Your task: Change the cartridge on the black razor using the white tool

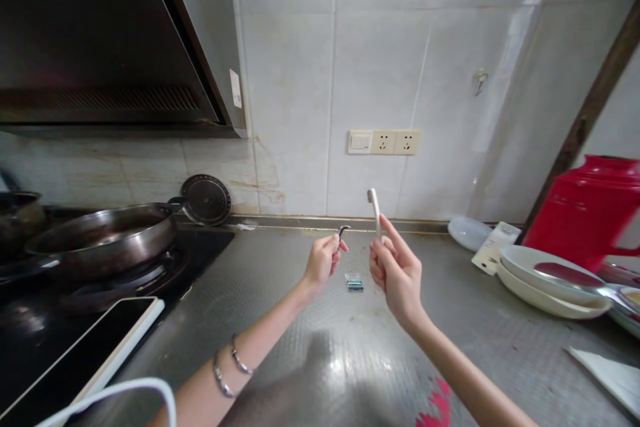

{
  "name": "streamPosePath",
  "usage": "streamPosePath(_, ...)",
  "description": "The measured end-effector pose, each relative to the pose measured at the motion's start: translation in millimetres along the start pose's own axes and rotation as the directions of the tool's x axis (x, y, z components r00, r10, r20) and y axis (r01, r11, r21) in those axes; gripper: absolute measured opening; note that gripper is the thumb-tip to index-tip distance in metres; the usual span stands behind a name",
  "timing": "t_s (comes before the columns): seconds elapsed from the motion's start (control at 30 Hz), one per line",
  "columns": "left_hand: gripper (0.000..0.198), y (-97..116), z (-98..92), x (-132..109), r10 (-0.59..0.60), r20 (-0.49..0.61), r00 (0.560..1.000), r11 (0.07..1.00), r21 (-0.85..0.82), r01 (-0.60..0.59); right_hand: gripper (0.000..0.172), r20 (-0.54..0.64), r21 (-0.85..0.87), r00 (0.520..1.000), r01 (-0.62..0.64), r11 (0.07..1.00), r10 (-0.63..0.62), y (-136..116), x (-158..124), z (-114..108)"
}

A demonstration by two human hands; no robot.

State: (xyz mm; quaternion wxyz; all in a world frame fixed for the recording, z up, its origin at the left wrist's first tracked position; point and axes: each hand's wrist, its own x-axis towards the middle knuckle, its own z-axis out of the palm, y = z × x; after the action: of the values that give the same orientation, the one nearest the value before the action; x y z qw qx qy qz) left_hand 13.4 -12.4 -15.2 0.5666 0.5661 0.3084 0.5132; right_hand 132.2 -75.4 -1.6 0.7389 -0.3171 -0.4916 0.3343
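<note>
My right hand [397, 273] is closed around a slim white handle [377, 212], held upright with its index finger along the stem. A small greyish head sticks out to the left at the top; whether it is a toothbrush or a razor I cannot tell. To the left, my left hand [323, 260] pinches a small black curved piece [343, 231] between thumb and fingers. Its kind is too small to make out. On the metal counter [280, 347], between and below both hands, lies a little clear packet [355, 282] with teal and dark strips.
At left, a steel pan [107, 230] sits on the black stove [210, 247], near a white-edged phone-like device [120, 333] and white cable [145, 383]. At right are stacked plates [540, 280], a clear lid [469, 233] and a red jug [585, 213]. Wall sockets [384, 142] are behind.
</note>
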Motion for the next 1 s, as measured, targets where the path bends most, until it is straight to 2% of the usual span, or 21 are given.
streamPosePath(0.17, 0.036, -5, -1.3, 3, -0.001, 0.099, 0.995, 1.0, -0.024, 0.004, 0.049, 0.074, -0.029, 0.992, 0.108, 0.994, -0.106, -32, 36, -9)
streamPosePath(0.27, 0.037, -6, -0.6, 4, 0.024, 0.102, 0.995, 1.0, 0.002, -0.025, 0.042, 0.149, -0.055, 0.987, 0.067, 0.996, -0.058, -41, 49, -17)
streamPosePath(0.4, 0.038, -4, 0.9, 1, 0.035, 0.115, 0.993, 0.999, 0.031, -0.038, 0.036, 0.319, -0.184, 0.947, 0.019, 0.983, 0.042, -41, 61, -32)
streamPosePath(0.6, 0.036, 5, 3.6, -5, 0.063, 0.156, 0.986, 0.998, 0.007, -0.065, 0.025, 0.371, -0.296, 0.926, 0.047, 0.954, 0.069, -35, 80, -60)
streamPosePath(0.7, 0.033, 5, 3.1, -5, 0.138, 0.127, 0.982, 0.99, -0.004, -0.138, 0.024, 0.442, -0.433, 0.894, 0.142, 0.89, 0.072, -37, 86, -72)
streamPosePath(0.8, 0.033, 4, 2.1, -3, 0.166, 0.121, 0.979, 0.986, -0.027, -0.163, 0.026, 0.509, -0.567, 0.859, 0.286, 0.772, 0.056, -40, 88, -77)
streamPosePath(0.9, 0.035, 4, 1.7, -2, 0.165, 0.149, 0.975, 0.986, -0.058, -0.158, 0.029, 0.533, -0.639, 0.845, 0.368, 0.675, 0.044, -43, 87, -76)
streamPosePath(1.0, 0.037, 2, 1.9, -2, 0.165, 0.154, 0.974, 0.985, -0.072, -0.156, 0.032, 0.531, -0.67, 0.847, 0.405, 0.622, 0.02, -46, 81, -69)
